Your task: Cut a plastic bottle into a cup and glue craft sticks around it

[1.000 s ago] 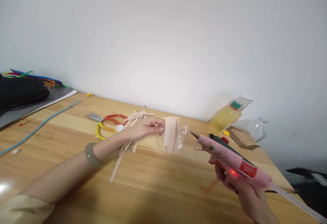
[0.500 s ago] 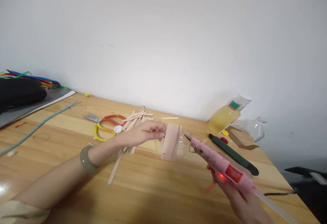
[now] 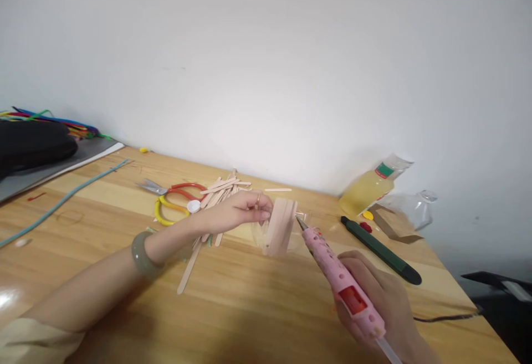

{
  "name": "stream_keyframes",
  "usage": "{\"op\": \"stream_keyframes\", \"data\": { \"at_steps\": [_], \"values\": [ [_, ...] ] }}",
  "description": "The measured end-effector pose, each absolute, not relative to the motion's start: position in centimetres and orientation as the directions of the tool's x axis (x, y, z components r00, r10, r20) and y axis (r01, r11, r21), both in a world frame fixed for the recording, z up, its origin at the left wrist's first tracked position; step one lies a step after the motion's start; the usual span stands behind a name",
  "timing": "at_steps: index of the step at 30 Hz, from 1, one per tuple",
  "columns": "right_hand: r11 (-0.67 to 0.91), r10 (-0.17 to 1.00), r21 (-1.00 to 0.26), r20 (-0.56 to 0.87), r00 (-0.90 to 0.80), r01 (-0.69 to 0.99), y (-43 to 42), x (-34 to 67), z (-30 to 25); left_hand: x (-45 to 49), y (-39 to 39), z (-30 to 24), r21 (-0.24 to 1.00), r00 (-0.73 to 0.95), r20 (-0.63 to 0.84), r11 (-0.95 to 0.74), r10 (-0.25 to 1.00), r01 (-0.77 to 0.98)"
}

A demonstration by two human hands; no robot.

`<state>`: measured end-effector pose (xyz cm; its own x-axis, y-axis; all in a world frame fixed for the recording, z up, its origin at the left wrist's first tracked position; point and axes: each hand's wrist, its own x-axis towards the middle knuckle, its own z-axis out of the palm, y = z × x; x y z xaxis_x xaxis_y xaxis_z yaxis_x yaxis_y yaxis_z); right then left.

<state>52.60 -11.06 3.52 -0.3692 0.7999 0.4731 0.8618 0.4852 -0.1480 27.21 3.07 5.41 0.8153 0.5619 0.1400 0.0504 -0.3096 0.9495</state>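
My left hand [image 3: 241,210] pinches a clear plastic bottle piece covered with wooden sticks [image 3: 279,227], holding it just above the wooden table [image 3: 257,308]. My right hand [image 3: 380,300] grips a pink glue gun [image 3: 338,281]. Its metal tip touches the right side of the stick-covered piece. A green bangle [image 3: 143,255] circles my left wrist. Behind my left hand lies a loose pile of wooden sticks [image 3: 218,192].
Scissors with orange and yellow handles [image 3: 172,200] lie left of the stick pile. A dark green tool [image 3: 380,249], a tipped bottle of yellow liquid [image 3: 368,186] and a clear bottle top [image 3: 409,209] sit at the right. A teal pipe cleaner [image 3: 62,202] and black case [image 3: 33,139] are far left.
My right hand swung the glue gun leftward and turned it, bringing its tip against the stick-covered piece. My left hand tilted the piece slightly.
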Motion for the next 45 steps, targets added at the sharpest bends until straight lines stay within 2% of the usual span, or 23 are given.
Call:
{"op": "stream_keyframes", "data": {
  "at_steps": [4,14,21,25,34,45],
  "values": [
    [0.565,0.741,-0.098,0.496,-0.452,0.819,-11.1,52.3,4.1,27.2,3.2,5.4,0.969,0.786,0.163,-0.245,0.596,-0.016],
    [0.592,0.707,-0.060,0.518,-0.482,0.804,-11.3,51.9,4.3,27.0,3.6,5.3,0.985,0.708,0.169,-0.142,0.685,-0.098],
    [0.582,0.712,-0.083,0.532,-0.458,0.809,-11.3,52.3,4.0,27.1,3.5,5.3,0.960,0.815,0.128,-0.276,0.565,0.041],
    [0.565,0.724,-0.078,0.524,-0.448,0.822,-11.4,52.4,3.7,27.1,3.2,5.4,0.949,0.833,0.117,-0.309,0.541,0.067],
    [0.591,0.691,-0.041,0.541,-0.480,0.805,-11.2,51.8,4.3,26.9,3.3,5.7,0.977,0.756,0.166,-0.211,0.633,-0.038],
    [0.591,0.698,0.030,0.482,-0.529,0.806,-11.1,51.3,4.4,26.4,4.6,4.0,0.975,0.627,0.186,-0.062,0.757,-0.215]
  ]
}}
